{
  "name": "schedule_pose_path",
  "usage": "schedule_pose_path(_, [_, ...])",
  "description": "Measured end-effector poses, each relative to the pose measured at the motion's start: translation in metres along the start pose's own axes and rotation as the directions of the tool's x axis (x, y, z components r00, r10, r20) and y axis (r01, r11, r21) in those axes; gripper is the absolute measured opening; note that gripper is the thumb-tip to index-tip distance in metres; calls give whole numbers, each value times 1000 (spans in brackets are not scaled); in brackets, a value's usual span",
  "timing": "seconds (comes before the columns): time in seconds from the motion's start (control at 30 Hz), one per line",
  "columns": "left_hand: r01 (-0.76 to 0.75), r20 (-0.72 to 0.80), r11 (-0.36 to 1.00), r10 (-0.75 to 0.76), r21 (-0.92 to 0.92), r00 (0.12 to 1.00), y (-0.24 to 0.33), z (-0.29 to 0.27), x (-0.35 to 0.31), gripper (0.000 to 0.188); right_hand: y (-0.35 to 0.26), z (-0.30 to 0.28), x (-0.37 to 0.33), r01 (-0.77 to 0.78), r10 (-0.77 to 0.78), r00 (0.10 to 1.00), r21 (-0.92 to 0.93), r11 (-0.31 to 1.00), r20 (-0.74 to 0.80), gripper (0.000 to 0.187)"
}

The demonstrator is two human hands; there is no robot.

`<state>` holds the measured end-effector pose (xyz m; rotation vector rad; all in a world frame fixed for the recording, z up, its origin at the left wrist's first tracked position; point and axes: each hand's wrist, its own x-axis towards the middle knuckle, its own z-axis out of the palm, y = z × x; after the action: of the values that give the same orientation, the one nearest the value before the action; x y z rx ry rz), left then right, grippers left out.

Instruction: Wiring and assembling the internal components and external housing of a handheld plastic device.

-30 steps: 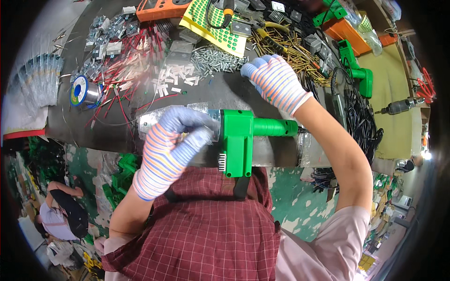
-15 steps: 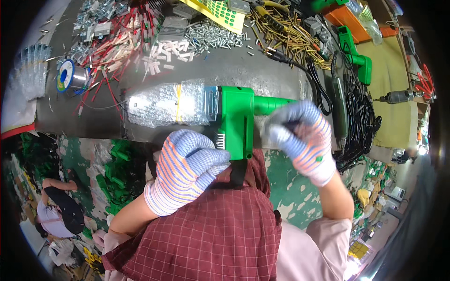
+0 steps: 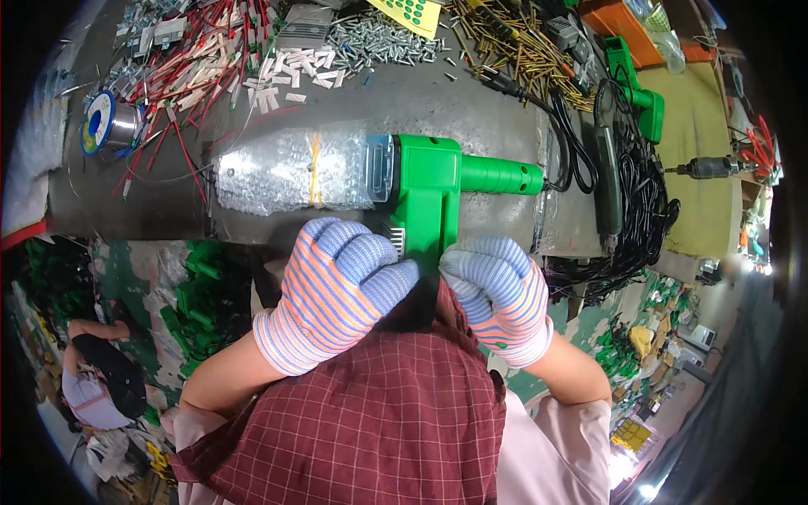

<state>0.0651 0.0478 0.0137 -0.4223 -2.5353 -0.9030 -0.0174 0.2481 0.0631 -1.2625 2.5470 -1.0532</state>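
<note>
A green power tool (image 3: 429, 172) lies on the dark worktable, its ribbed handle pointing right. Bubble wrap (image 3: 269, 177) covers its front part, with a yellow rubber band (image 3: 316, 168) round it. My left hand (image 3: 332, 290), in a striped knit glove, is closed beside the white vent slots at the near end of the green housing. Gloved alike, my right hand (image 3: 498, 290) has its fingers pinched together at the housing's near right corner. What sits between the fingertips of either hand is hidden.
Silver screws (image 3: 387, 42), white connectors (image 3: 295, 67), red wires (image 3: 181, 93) and brass rods (image 3: 522, 50) pile along the far side. A solder spool (image 3: 109, 124) stands left. Black cables (image 3: 644, 210) and an electric screwdriver (image 3: 711, 168) lie right. Another person (image 3: 105, 379) sits lower left.
My right hand has come left and nearer, from beside the handle to the housing's near corner, uncovering the handle. My left hand stays close to the housing. The whole view has shifted slightly.
</note>
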Motion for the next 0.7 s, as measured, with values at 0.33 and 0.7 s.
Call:
schedule_pose_path(0.33, [-23, -42, 999, 22, -35, 999, -10, 3, 2, 38, 0, -35, 33, -463, 536, 837, 667, 584, 112, 17])
schedule_pose_path(0.7, [-3, -63, 994, -4, -106, 998, -12, 9, 3, 22, 45, 0, 106, -208, 212, 969, -44, 977, 127, 32])
